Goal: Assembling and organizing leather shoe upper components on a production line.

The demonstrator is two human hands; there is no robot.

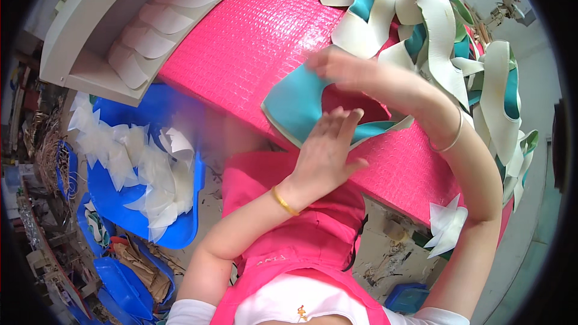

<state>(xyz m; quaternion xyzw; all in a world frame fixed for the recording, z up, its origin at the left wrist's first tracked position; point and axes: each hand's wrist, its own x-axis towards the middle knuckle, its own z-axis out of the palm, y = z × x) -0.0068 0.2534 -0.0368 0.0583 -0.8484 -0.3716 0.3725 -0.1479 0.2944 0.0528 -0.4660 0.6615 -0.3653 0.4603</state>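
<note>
The teal piece [295, 103] was a curved, flat shape, like a big letter U. It was blue-green on top with a thin cream edge all round. It lay on the pink table [253, 42], right at the near edge, and one end stuck out a little over that edge.

My left hand [325, 150] was open and flat, fingers spread, resting on the near arm of the teal piece at the table's near edge. It did not grip anything. My right hand [337, 66] was blurry. It lay on the top part of the teal piece, but I could not tell if its fingers were pinching it or just pressing.

At the far right corner of the table sat a big heap of curved pieces [433, 30], cream and teal, all tangled. Some hung over the right edge. The heap came close to my right arm, so there was little room on that side.

The left part of the table was bare pink, with lots of room to slide things.

A white tray of cream pieces [156, 18] sat just beside the table's left edge. Down on the floor stood a blue bin [174, 235] full of white scraps [138, 162]. A few white scraps [447, 224] hung under the near edge by my right elbow.
</note>
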